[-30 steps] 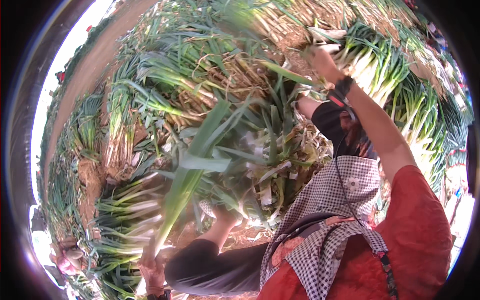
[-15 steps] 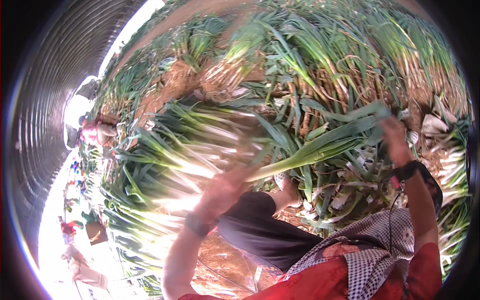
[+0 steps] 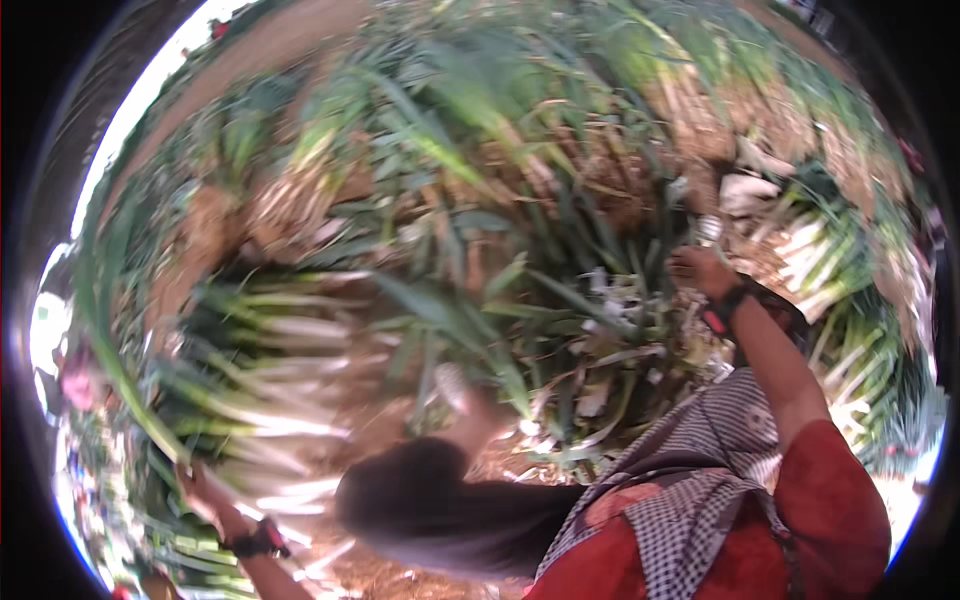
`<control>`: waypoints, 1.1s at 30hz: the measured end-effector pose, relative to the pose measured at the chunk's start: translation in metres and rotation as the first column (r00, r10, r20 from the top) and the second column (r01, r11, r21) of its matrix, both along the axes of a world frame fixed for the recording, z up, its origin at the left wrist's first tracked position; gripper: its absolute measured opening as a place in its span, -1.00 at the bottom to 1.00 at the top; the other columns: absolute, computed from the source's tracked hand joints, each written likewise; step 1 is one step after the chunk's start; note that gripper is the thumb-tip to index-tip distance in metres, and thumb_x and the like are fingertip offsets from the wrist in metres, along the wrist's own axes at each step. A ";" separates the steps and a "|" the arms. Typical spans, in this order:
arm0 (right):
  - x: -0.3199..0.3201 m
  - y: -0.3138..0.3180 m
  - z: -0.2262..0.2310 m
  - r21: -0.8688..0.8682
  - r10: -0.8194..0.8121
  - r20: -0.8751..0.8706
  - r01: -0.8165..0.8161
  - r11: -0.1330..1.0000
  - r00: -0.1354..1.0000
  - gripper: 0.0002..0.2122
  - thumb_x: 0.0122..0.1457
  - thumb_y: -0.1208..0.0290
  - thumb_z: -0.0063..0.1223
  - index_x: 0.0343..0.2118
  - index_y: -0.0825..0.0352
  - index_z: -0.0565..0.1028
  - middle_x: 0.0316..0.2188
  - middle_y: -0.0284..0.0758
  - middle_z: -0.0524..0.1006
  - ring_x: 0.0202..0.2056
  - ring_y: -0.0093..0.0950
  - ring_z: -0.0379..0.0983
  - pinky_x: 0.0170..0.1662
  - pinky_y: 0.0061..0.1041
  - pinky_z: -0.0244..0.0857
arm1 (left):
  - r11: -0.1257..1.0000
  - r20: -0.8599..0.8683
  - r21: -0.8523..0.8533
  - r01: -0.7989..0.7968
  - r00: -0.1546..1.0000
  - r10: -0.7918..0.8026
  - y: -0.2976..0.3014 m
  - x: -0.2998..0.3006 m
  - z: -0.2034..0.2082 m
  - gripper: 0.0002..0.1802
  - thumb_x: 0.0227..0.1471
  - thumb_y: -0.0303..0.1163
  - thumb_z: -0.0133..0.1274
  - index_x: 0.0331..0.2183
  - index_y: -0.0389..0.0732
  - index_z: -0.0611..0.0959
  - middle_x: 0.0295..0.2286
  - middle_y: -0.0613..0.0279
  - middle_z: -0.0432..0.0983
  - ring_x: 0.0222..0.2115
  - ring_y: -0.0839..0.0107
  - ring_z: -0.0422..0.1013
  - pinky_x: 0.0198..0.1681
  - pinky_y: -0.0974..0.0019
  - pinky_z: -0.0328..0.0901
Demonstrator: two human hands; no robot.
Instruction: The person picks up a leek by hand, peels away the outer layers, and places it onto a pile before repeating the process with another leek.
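At the lower left, my left hand [image 3: 207,497] is closed around a leek [image 3: 150,425]. Its long green leaves bend upward along the left side. Beside that hand, cleaned leeks [image 3: 290,415] lie in a row, white stems pointing right and green tops left. On the right, my right hand [image 3: 705,272] is curled, with its wrist bent. What its fingers hold, if anything, is blurred. A small whitish thing [image 3: 708,232] shows just above it. Stripped leaves and peelings [image 3: 590,375] lie in a heap between my two hands.
Uncleaned leeks with soil-caked roots [image 3: 690,110] stand in bundles along the far side. Another pile of white-stemmed leeks [image 3: 815,260] lies at the right. My dark-trousered leg [image 3: 450,500] stretches across the near ground. A person in pink [image 3: 80,380] is at the far left.
My left hand has swung left and down, carrying the leek over the cleaned row. My right hand is away from the leek's leaves and further left in view. The whole view has shifted.
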State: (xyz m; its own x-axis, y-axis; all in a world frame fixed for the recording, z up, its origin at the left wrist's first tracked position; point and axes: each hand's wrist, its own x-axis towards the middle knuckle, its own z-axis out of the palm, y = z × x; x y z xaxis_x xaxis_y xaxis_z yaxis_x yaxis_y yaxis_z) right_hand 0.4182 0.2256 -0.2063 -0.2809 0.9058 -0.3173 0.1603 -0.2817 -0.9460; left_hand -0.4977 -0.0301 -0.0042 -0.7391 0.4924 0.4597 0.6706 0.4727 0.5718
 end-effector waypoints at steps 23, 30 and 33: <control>-0.238 0.175 -0.107 0.639 -0.340 0.268 0.098 0.763 0.901 -0.79 0.15 0.33 0.02 -0.31 0.40 0.50 -0.46 -0.10 0.52 -0.39 -0.19 0.48 -0.31 -0.29 0.32 | 0.664 0.892 0.215 0.716 0.132 -0.432 0.214 0.459 -0.010 -0.69 0.09 -0.49 -0.04 -0.13 -0.47 0.50 -0.33 -0.04 0.56 -0.28 0.25 0.51 -0.10 0.24 0.38; -0.280 0.187 -0.090 0.148 -0.025 0.724 -0.120 0.982 0.689 -0.71 0.04 0.30 0.09 -0.28 0.44 0.50 -0.24 0.01 0.53 -0.17 -0.02 0.45 -0.10 -0.17 0.34 | 0.619 0.944 0.018 0.785 0.190 -0.269 0.223 0.453 -0.017 -0.68 0.13 -0.40 0.03 -0.11 -0.40 0.53 -0.28 0.09 0.58 -0.26 0.38 0.49 -0.22 0.42 0.31; -0.243 0.189 -0.099 -0.058 0.185 0.636 -0.193 0.980 0.749 -0.59 -0.04 0.14 0.15 -0.31 0.47 0.53 -0.32 0.01 0.54 -0.20 -0.08 0.49 -0.18 -0.20 0.34 | 0.662 0.940 0.219 0.717 0.027 -0.340 0.235 0.474 0.001 -0.72 0.09 -0.55 -0.07 -0.15 -0.50 0.51 -0.34 -0.06 0.55 -0.29 0.26 0.51 -0.13 0.25 0.39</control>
